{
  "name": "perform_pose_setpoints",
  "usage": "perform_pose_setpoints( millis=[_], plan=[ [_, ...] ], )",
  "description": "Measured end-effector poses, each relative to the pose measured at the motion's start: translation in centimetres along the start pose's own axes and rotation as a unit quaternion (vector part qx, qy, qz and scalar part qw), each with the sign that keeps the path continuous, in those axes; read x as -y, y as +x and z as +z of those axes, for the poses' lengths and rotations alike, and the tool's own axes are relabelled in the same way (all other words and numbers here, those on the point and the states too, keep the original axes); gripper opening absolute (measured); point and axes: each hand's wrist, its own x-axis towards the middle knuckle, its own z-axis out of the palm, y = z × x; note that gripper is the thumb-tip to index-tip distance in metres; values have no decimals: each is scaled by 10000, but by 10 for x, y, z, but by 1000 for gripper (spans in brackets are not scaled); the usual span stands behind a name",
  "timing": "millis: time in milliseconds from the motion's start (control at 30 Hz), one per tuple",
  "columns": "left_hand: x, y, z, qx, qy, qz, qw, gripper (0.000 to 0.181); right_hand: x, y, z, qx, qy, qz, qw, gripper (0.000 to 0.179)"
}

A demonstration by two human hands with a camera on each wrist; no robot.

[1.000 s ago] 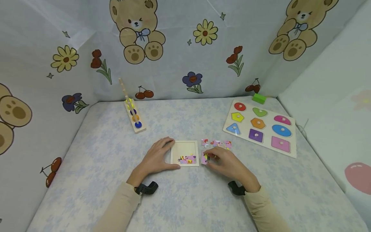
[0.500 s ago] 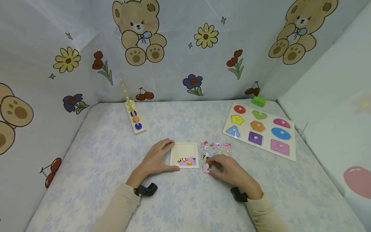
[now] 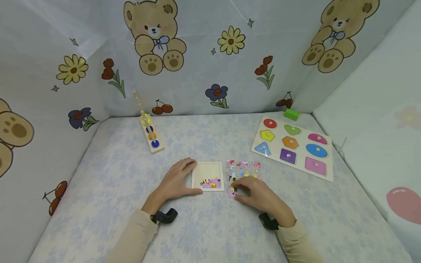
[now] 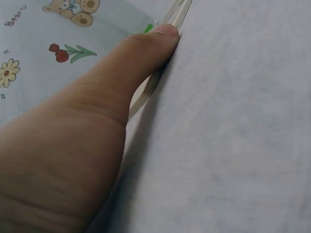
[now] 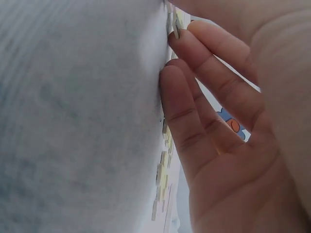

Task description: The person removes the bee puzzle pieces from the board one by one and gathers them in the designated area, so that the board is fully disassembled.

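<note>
The left hand [image 3: 178,179] holds a small square wooden puzzle tray [image 3: 201,170] by its left side, the thumb along the near edge and fingertips at the far left corner. Several joined pink puzzle pieces [image 3: 211,183] lie in its near right part. Just right of the tray, the right hand [image 3: 260,192] pinches a pink and yellow puzzle piece [image 3: 231,192] between thumb and index finger, low at the table. More loose puzzle pieces [image 3: 243,165] lie in rows behind that hand, which partly hides them. The thumb [image 4: 155,46] presses the tray's edge in the left wrist view.
A shape board with knobbed pieces [image 3: 300,157] lies at the back right, a green block [image 3: 291,114] behind it. Toward the back left stands a wooden base with coloured rings and an upright stick [image 3: 152,138]. A cloth printed with bears [image 3: 190,22] hangs behind the table.
The right hand has moved toward the person with the puzzle piece, uncovering pieces behind it. The left hand stays on the tray. The head view has shifted slightly.
</note>
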Motion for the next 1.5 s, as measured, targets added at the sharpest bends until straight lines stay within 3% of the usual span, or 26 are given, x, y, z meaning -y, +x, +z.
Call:
perform_pose_setpoints(
  millis=[233,633,767,1133,1500],
  plan=[
    [0,3,-3,-147,-13,54,9999,114,-3,3,0,-86,-106,-110,9998,34],
    [4,-5,2,84,-45,-198,9998,113,4,12,3,-48,-22,-279,9996,33],
    [5,-5,1,65,-86,-148,9998,113,11,24,-2,23,-136,-399,9991,33],
    [9,12,-6,57,35,-139,9999,113,32,73,-25,282,-386,-657,9967,34],
    [4,6,-2,34,-123,-15,9999,115,40,87,-14,454,-242,-742,9959,37]
  ],
)
